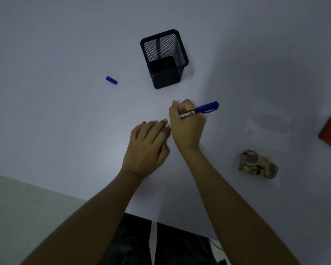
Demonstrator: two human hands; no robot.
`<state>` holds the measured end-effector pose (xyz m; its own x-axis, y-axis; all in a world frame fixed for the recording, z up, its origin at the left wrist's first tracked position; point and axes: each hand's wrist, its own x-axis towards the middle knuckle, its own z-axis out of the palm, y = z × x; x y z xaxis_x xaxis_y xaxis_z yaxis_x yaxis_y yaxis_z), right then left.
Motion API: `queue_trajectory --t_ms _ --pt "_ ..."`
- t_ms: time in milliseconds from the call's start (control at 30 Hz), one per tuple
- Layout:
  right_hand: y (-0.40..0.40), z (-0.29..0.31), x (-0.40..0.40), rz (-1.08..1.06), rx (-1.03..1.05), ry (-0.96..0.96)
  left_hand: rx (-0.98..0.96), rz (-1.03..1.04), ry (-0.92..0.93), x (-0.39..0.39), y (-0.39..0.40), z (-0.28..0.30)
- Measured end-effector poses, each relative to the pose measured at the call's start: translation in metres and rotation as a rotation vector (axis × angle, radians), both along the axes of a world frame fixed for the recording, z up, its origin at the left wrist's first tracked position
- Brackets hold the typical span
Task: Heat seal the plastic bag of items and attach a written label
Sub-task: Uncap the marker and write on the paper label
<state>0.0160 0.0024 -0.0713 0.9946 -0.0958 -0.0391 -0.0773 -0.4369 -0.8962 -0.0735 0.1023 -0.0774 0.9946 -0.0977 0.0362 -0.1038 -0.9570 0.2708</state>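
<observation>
Mid-frame, the right hand (186, 124) grips a blue marker (201, 109) while left fingers (161, 124) pin a probably flimsy, barely visible label flat.

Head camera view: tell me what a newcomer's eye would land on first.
At centre, the right hand grips a blue marker, tip down at the white table, while the left hand lies flat beside it. Behind them stands an empty black mesh pen holder, with the marker's blue cap lying loose to its left. At right lies a clear plastic bag of brownish items.
</observation>
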Motion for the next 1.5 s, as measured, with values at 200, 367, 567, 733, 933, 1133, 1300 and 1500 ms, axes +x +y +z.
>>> queue_trajectory --t_ms 200,367,567,733,933,1133,1300,1500 --pt "-0.012 0.005 -0.003 0.105 0.055 0.009 0.01 0.006 0.028 -0.001 -0.001 0.001" --pt "-0.005 0.002 -0.009 0.09 0.009 -0.024 -0.002 0.005 0.037 -0.002 0.001 0.001" --pt "-0.007 0.0 -0.008 0.11 0.0 -0.022 -0.001 -0.002 0.008 -0.001 0.0 0.0" --pt "-0.007 -0.002 -0.005 0.081 -0.04 -0.052 0.005 0.002 -0.008 0.0 0.0 0.0" --pt "-0.006 -0.005 -0.008 0.052 -0.051 -0.061 0.006 0.009 -0.005 -0.002 0.0 -0.001" --pt "-0.005 -0.005 -0.006 0.045 -0.078 -0.088 0.012 0.011 -0.013 0.0 0.001 -0.002" --pt "-0.006 -0.005 -0.007 0.036 -0.071 -0.083 0.02 0.011 -0.017 -0.001 0.0 -0.002" --pt "-0.006 -0.005 -0.007 0.011 -0.106 -0.083 0.018 0.01 -0.021 0.0 0.0 -0.002"
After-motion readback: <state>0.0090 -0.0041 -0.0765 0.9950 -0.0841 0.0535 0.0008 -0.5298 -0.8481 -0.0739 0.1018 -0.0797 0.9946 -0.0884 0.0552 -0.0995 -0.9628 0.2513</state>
